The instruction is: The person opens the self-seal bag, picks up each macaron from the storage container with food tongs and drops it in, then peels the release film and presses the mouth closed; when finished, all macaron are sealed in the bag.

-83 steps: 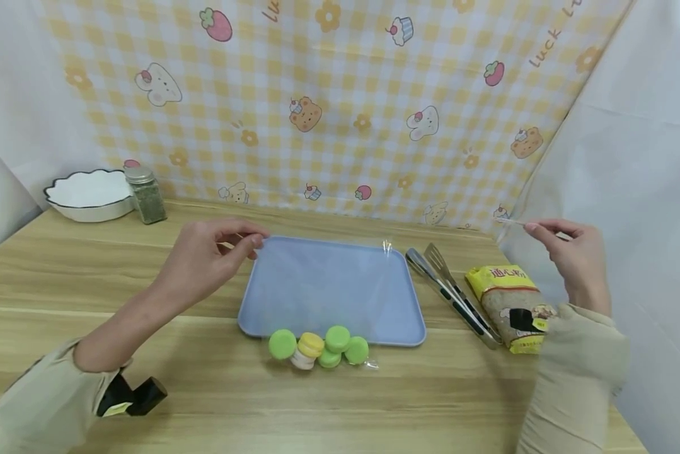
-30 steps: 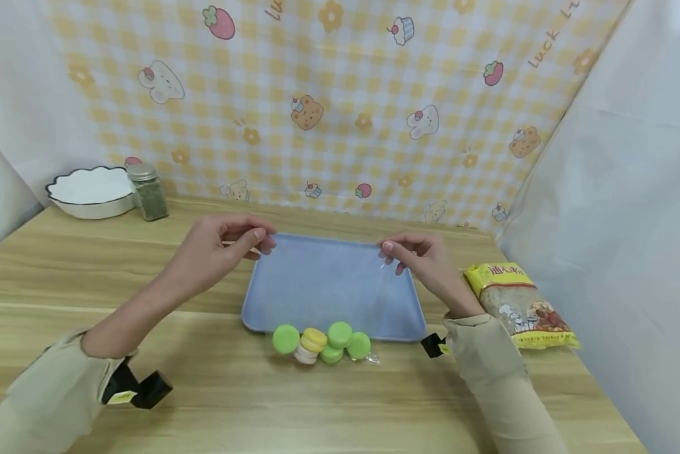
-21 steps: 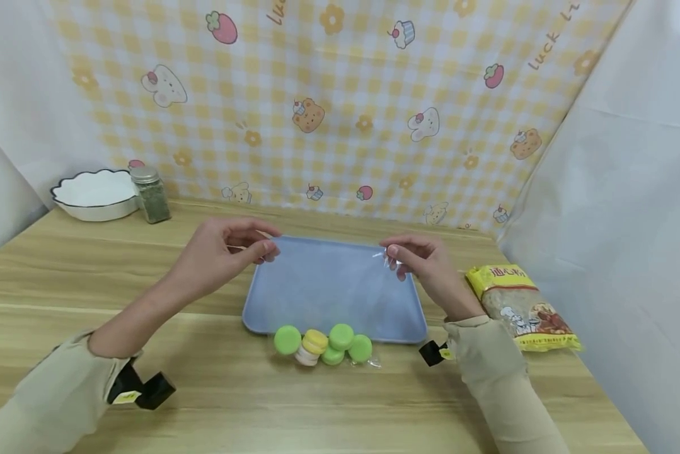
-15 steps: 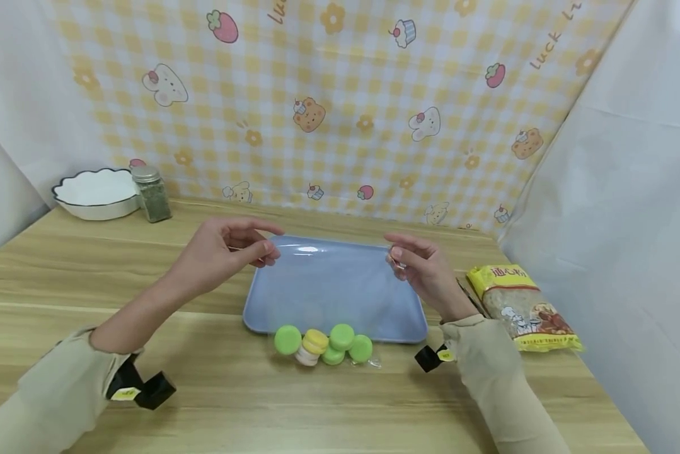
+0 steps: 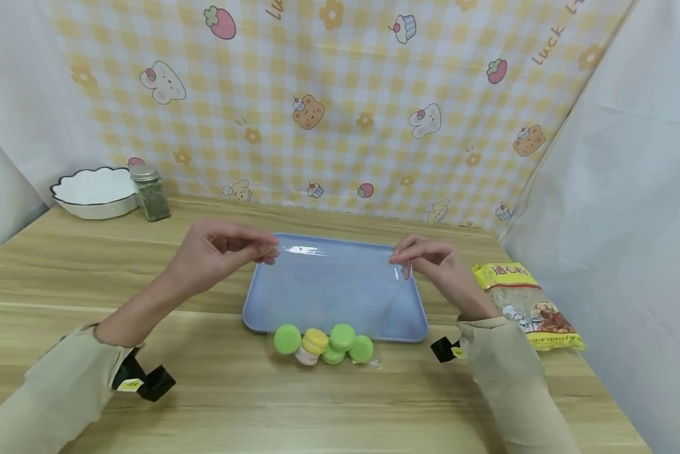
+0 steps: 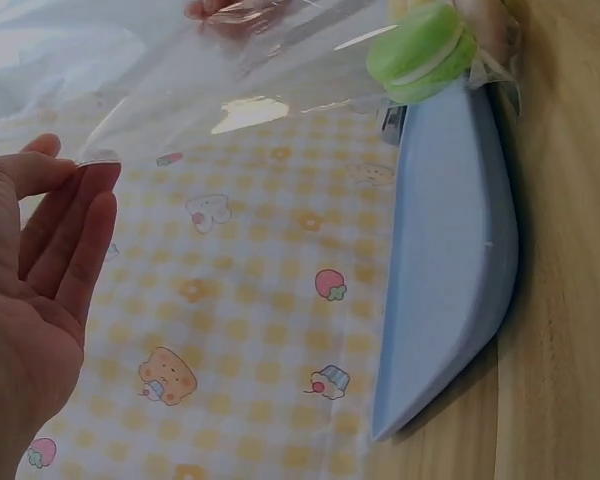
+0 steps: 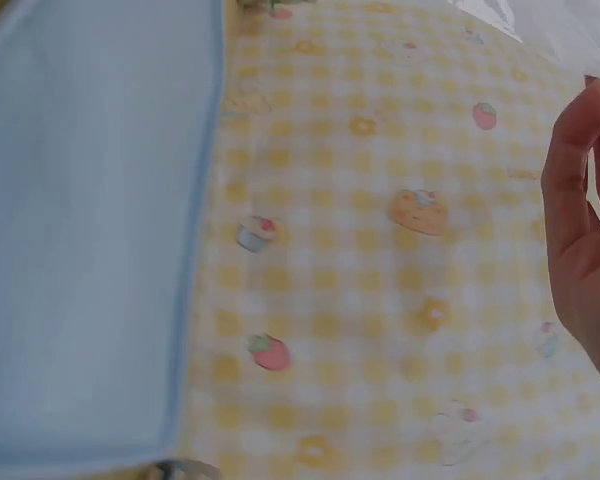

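A clear plastic bag [image 5: 311, 251] hangs upright between my hands, with several macarons at its bottom: green ones [image 5: 342, 337], a yellow one [image 5: 315, 341] and a whitish one beneath it. My left hand [image 5: 215, 255] pinches the bag's upper left edge; the left wrist view shows thumb and finger of that hand [image 6: 35, 260] on the film. At the upper right corner, my right hand [image 5: 442, 274] pinches the film between thumb and fingers. Behind the bag lies a light blue tray [image 5: 410, 318], visible through the plastic.
A yellow-topped pasta packet [image 5: 532, 306] lies right, beside my forearm. At the back left stand a white scalloped dish [image 5: 92, 195] and a jar of dried herbs [image 5: 150, 197]. A checked cloth [image 5: 340, 113] hangs behind the wooden table [image 5: 294, 410].
My right hand came in from the far right, where it held a thin clear piece, to the bag's right corner. Lately it shifted slightly right. Its forearm now covers the tongs and slotted spatula.
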Available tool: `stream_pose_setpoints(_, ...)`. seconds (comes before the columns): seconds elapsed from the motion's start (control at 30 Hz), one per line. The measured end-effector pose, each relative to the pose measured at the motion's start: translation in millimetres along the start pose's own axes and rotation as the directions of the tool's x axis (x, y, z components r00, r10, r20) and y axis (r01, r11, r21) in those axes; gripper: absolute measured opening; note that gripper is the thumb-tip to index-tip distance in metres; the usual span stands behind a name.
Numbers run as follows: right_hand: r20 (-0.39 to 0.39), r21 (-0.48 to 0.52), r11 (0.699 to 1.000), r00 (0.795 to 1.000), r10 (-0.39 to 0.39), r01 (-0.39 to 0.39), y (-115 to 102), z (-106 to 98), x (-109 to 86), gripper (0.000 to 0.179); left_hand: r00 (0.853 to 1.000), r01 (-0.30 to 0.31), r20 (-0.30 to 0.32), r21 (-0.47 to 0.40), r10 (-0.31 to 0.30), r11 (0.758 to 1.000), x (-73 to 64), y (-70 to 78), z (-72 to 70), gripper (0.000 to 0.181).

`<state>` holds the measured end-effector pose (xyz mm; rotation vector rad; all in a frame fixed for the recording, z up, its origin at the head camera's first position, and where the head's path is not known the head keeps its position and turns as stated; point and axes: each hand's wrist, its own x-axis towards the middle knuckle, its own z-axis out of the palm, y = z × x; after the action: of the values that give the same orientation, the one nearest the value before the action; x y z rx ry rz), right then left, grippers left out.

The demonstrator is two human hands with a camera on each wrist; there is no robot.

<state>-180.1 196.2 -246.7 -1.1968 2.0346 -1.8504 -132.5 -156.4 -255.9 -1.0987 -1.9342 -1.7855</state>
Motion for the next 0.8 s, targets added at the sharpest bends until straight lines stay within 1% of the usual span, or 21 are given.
stream_pose_setpoints(0.03,0.0,-0.045,0.999,1.0,0.001,-0.001,-3.9,-0.2,-0.8,0.027,0.999,-0.042,0.011,-0.008,0.042,0.999,0.0,-1.0,-0.4,0.025)
stream_pose_setpoints(0.1,0.012,-0.125,0.991,0.999,-0.039,0.04,-9.1,-0.9,-1.2,0.023,0.995,-0.099,0.03,0.009,0.099,0.995,0.0,-1.8,-0.8,0.029)
stream_pose_setpoints(0.2,0.047,-0.185,0.978,0.995,-0.084,0.092,-14.4,-1.9,-0.8,0.023,0.988,-0.146,0.058,0.068,0.142,0.987,0.5,-1.1,-1.6,0.032)
stream_pose_setpoints(0.27,0.065,-0.227,0.967,0.992,-0.106,0.118,-16.8,-2.5,-0.7,0.024,0.982,-0.18,0.08,0.127,0.171,0.975,1.7,-0.4,-2.3,0.035)
stream_pose_setpoints(0.33,0.078,-0.271,0.953,0.99,-0.115,0.132,-19.5,-2.5,-0.5,0.025,0.968,-0.242,0.117,0.202,0.222,0.949,3.3,0.6,-3.8,0.035)
stream_pose_setpoints(0.37,0.083,-0.292,0.947,0.989,-0.119,0.138,-20.7,-2.3,-0.4,0.025,0.958,-0.279,0.138,0.243,0.251,0.929,4.1,1.1,-4.9,0.032)
stream_pose_setpoints(0.43,0.091,-0.334,0.929,0.987,-0.136,0.159,-22.7,-1.6,0.0,0.024,0.932,-0.36,0.178,0.318,0.317,0.877,5.7,2.2,-6.8,0.022)
stream_pose_setpoints(0.5,0.097,-0.368,0.913,0.984,-0.151,0.177,-23.8,-1.0,-0.1,0.023,0.909,-0.415,0.216,0.386,0.356,0.824,6.5,3.4,-7.8,0.014)
stream_pose_setpoints(0.57,0.104,-0.388,0.902,0.981,-0.162,0.19,-23.8,-0.9,-0.8,0.023,0.896,-0.443,0.243,0.421,0.372,0.791,6.9,4.7,-7.7,0.021)
stream_pose_setpoints(0.63,0.11,-0.408,0.892,0.98,-0.166,0.197,-23.7,-1.5,-1.6,0.024,0.891,-0.453,0.259,0.435,0.374,0.779,7.0,6.6,-6.5,0.027)
stream_pose_setpoints(0.67,0.111,-0.417,0.888,0.981,-0.162,0.194,-23.7,-1.9,-2.0,0.025,0.889,-0.455,0.266,0.442,0.372,0.773,7.0,7.5,-5.9,0.028)
stream_pose_setpoints(0.8,0.123,-0.439,0.88,0.982,-0.141,0.181,-24.8,-3.6,-1.0,0.025,0.876,-0.481,0.277,0.468,0.394,0.741,7.4,10.6,-5.0,0.029)
